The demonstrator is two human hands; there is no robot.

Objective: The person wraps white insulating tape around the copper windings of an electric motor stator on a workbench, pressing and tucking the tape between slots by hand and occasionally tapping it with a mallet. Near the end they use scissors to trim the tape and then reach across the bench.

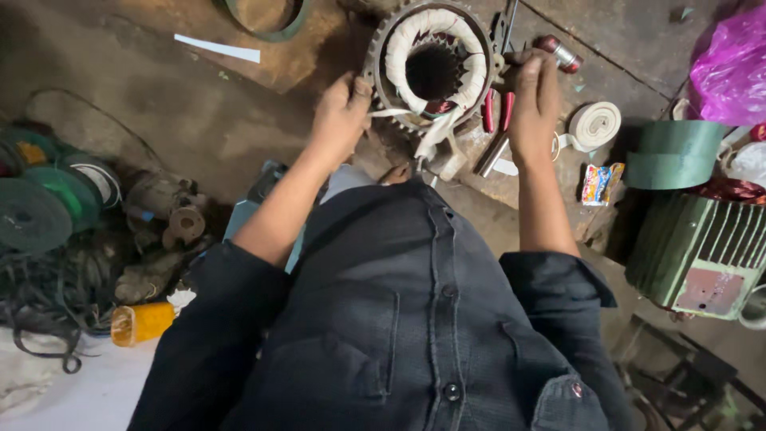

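Two hands: we hold both against the motor stator (433,68), a toothed metal ring wrapped in white tape, on the rough floor (183,112).
Left hand (341,108): grip clenched on the stator's left rim.
Right hand (533,100): pressed to its right edge; whether it grasps, we cannot tell.
Red-handled pliers (496,112): just right of the stator.
Tape roll (594,125): round, white, further right.
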